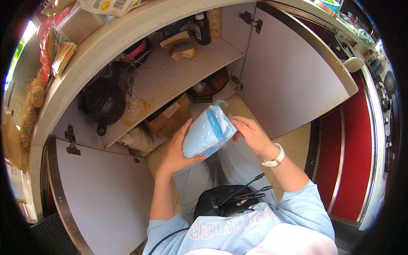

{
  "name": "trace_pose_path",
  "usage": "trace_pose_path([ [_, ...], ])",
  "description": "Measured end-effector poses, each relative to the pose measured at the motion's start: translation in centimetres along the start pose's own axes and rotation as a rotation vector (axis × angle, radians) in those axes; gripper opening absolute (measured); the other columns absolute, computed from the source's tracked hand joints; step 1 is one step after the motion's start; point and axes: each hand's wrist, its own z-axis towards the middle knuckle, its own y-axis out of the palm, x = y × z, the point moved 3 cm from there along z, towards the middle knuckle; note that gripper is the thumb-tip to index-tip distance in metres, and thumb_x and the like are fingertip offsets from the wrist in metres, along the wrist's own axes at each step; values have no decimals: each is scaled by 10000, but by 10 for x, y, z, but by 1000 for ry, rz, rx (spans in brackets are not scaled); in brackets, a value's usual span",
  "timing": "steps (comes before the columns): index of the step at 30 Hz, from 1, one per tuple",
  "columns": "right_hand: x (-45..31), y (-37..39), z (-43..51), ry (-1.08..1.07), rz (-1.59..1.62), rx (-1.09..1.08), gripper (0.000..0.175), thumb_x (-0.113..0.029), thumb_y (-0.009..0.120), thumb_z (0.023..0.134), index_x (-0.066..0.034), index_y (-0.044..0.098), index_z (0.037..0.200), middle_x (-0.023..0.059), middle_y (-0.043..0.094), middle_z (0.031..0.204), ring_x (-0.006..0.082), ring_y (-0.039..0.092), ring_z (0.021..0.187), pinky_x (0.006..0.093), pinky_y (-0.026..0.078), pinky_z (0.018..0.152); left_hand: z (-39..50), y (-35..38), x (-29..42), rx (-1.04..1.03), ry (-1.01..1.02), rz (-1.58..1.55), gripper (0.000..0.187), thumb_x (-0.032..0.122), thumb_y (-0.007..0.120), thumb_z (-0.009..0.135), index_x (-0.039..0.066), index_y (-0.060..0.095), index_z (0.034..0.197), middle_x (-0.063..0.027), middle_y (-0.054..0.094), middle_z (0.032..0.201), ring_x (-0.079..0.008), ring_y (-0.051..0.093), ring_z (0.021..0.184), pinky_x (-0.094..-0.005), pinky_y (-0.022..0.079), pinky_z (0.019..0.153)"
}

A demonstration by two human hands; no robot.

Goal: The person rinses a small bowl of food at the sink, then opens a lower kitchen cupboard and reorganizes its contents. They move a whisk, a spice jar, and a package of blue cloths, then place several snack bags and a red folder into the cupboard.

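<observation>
A light-blue package in clear plastic wrap is held up in front of my lap, before the open cabinet. My left hand grips its left end, thumb along the near edge and fingers behind it. At the other end, my right hand pinches the crinkled plastic between thumb and fingers. A white watch is on my right wrist. Part of the package is hidden by my left hand, and its contents cannot be told.
Open cabinet doors stand at left and right. The cabinet shelf bears a dark pan, a brown bag and a dark bottle. Below lies a cardboard box. A speckled countertop curves overhead.
</observation>
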Motion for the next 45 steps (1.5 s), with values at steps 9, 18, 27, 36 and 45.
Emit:
trace_pose_path([
  [9,10,-15,-6,67,-87,20,421,-333,564,888,4,572,1139,42,606,939,99,535,796,243,451,656,-11,19,22,62,107,244,953,315,814,565,149,355,1384,-160,489,1216,-352,489,1109,-458,402,930],
  [18,0,-30,-11,106,-305,-150,505,-319,668,828,24,542,1176,71,609,1014,124,562,892,281,466,797,-24,40,22,158,137,387,955,267,819,527,152,381,1367,-143,464,1227,-339,460,1132,-461,361,959],
  [27,-15,-27,-20,-107,-497,-86,435,-350,682,803,-32,610,1091,61,562,897,127,539,758,249,451,659,-32,45,19,255,162,369,954,219,828,489,160,411,1345,-138,461,1228,-340,457,1124,-468,354,949],
  [36,-22,-22,-20,-153,-639,-155,486,-377,728,734,-28,620,1055,65,528,922,171,515,806,288,440,684,-35,55,24,317,216,417,929,195,825,471,154,445,1318,-134,474,1202,-336,470,1088,-479,345,926],
  [45,-20,-23,-20,-152,-600,-28,502,-276,736,699,-8,569,1089,144,554,1003,292,549,944,363,448,808,-33,58,24,355,234,405,895,179,818,469,153,474,1296,-128,483,1173,-320,481,1056,-471,352,911],
])
